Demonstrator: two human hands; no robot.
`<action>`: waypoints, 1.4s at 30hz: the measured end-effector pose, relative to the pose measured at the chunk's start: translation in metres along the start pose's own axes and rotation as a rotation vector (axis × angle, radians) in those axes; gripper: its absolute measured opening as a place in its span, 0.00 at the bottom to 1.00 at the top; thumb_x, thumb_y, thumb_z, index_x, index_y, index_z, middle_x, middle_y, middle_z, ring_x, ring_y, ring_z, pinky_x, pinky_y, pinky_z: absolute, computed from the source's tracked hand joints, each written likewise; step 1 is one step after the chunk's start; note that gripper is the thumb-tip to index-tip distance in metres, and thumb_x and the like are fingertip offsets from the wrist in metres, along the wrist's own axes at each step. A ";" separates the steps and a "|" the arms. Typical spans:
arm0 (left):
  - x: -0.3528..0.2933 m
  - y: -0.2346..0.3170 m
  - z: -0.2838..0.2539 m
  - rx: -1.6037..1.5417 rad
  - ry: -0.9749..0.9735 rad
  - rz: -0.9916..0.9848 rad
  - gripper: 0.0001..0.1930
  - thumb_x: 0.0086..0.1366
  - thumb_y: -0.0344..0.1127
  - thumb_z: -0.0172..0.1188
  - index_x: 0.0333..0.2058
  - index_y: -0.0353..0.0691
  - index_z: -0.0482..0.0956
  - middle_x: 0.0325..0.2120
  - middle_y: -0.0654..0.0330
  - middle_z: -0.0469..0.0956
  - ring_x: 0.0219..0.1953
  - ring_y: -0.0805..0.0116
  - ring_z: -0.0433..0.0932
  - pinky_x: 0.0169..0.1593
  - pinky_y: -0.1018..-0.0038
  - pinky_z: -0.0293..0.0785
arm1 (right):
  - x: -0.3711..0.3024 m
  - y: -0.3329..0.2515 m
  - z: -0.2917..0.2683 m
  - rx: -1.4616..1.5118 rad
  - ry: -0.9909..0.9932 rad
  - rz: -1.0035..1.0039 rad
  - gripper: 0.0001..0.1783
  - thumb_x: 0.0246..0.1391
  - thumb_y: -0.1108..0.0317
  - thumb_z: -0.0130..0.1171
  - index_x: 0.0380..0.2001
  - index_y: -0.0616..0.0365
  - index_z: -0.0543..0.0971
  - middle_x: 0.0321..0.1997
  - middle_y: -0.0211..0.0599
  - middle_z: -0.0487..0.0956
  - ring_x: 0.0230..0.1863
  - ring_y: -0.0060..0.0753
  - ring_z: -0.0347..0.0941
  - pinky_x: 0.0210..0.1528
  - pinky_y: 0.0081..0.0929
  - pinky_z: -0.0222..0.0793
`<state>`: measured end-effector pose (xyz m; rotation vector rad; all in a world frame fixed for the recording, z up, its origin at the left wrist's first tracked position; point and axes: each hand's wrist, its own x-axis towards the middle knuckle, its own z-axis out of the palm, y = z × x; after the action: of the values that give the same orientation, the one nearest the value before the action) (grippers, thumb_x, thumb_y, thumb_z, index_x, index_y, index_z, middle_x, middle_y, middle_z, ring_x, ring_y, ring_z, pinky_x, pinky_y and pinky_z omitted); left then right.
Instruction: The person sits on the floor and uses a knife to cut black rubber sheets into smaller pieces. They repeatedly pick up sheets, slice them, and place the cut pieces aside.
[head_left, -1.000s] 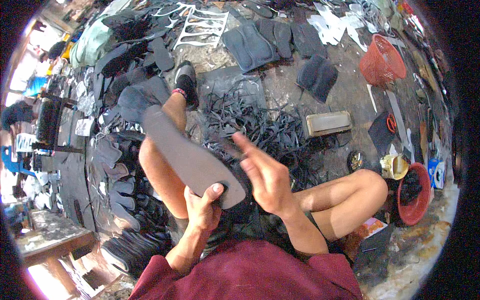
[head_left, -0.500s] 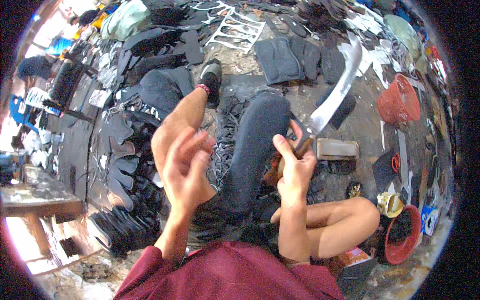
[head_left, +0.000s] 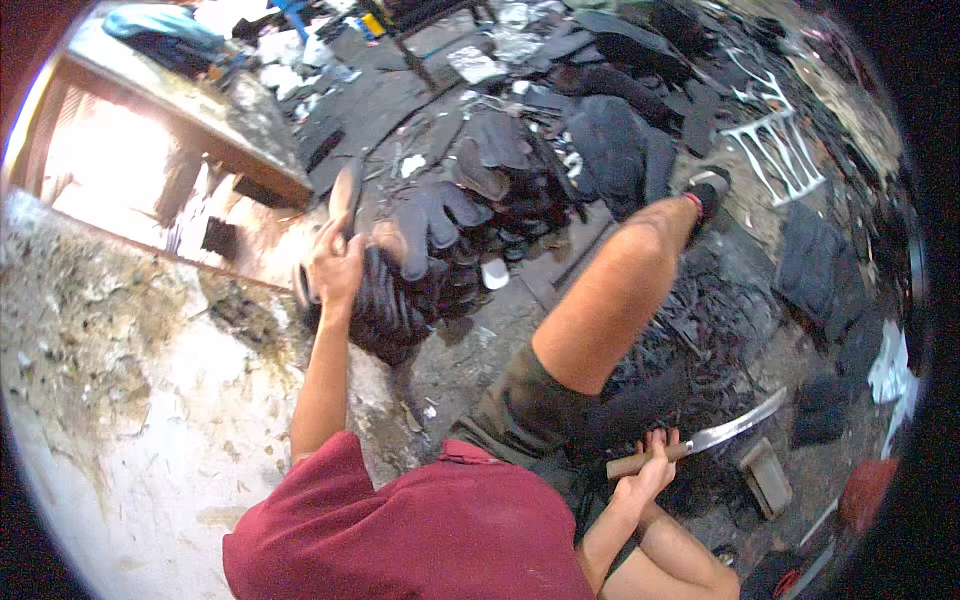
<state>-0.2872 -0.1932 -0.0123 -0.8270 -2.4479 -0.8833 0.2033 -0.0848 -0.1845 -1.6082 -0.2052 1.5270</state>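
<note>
Left of the raised leg (head_left: 612, 300), well apart from it, a grey-brown sole (head_left: 343, 190) juts from the left hand (head_left: 335, 268), its fingers bent and clamped on the near end, close above a stack (head_left: 388, 315) of dark soles. Low on the right of the leg, the right hand (head_left: 648, 477) has its fingers wrapped round the handle of a knife (head_left: 722, 432), the curved blade pointing away from the leg. Black strips (head_left: 705, 310) lie heaped just right of the leg; farther right sits a pale block (head_left: 767, 478). Farthest left of it stands a bench (head_left: 250, 162).
</note>
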 end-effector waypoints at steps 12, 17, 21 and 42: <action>-0.001 -0.091 -0.036 0.600 0.320 0.135 0.16 0.62 0.34 0.62 0.48 0.34 0.81 0.52 0.46 0.78 0.53 0.48 0.77 0.60 0.59 0.69 | 0.002 0.037 -0.001 -0.319 -0.165 -0.072 0.41 0.55 0.74 0.62 0.69 0.39 0.59 0.59 0.30 0.67 0.51 0.34 0.66 0.56 0.34 0.62; -0.076 0.140 0.020 -0.688 -0.192 0.182 0.12 0.65 0.25 0.58 0.47 0.32 0.81 0.56 0.49 0.76 0.56 0.57 0.76 0.61 0.67 0.68 | -0.081 -0.049 0.021 -0.275 -0.097 -0.304 0.45 0.49 0.81 0.64 0.69 0.48 0.60 0.38 0.20 0.64 0.35 0.19 0.58 0.41 0.17 0.61; -0.156 0.244 0.040 -1.323 -1.032 -0.163 0.19 0.67 0.28 0.57 0.57 0.33 0.73 0.56 0.50 0.74 0.57 0.61 0.75 0.61 0.66 0.69 | -0.108 -0.096 0.028 -0.085 -0.376 -0.340 0.44 0.48 0.79 0.66 0.68 0.59 0.60 0.40 0.22 0.66 0.34 0.17 0.59 0.41 0.14 0.60; -0.131 0.290 0.053 -1.065 -1.439 -0.675 0.23 0.64 0.41 0.64 0.53 0.36 0.71 0.41 0.59 0.80 0.38 0.72 0.80 0.44 0.72 0.78 | -0.146 -0.072 -0.106 -0.879 -0.356 -0.587 0.18 0.67 0.66 0.49 0.56 0.62 0.74 0.45 0.38 0.78 0.37 0.24 0.71 0.41 0.22 0.70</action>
<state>-0.0103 -0.0278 0.0043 -1.2270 -3.4217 -2.7384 0.2939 -0.1869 -0.0454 -1.6433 -1.5744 1.2830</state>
